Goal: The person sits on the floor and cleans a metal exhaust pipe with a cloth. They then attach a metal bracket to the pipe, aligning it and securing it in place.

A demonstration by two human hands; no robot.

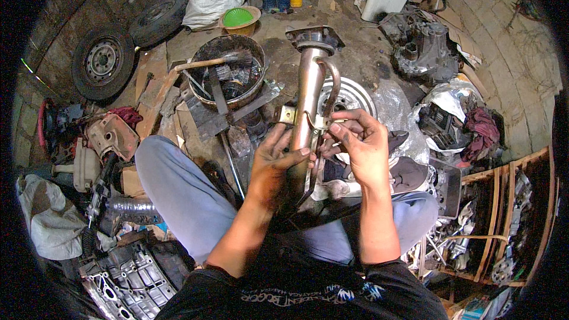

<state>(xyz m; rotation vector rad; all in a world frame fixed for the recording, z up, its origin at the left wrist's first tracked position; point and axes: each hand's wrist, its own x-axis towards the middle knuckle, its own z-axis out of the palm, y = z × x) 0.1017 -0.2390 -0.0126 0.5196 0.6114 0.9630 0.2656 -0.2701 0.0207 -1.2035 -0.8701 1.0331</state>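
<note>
A shiny metal pipe [306, 92] with a dark flange [315, 38] at its far end stands tilted in front of my lap. A thin curved side tube [333, 86] runs along its right side, and a small bracket [287, 115] sticks out to the left. My left hand [274, 163] is wrapped round the pipe's lower part, thumb across the front. At the clamp-like bracket on the pipe's right side, my right hand [363, 142] has thumb and fingertips pinched together. Whatever lies between those fingertips is too small to make out.
A round pan [261, 86] with a brush [207, 62] across it sits ahead. Behind the pipe lies a wheel rim [361, 96]. A gearbox housing [418, 47] is at the far right, tyres [102, 60] at the far left, an engine block [133, 281] near left.
</note>
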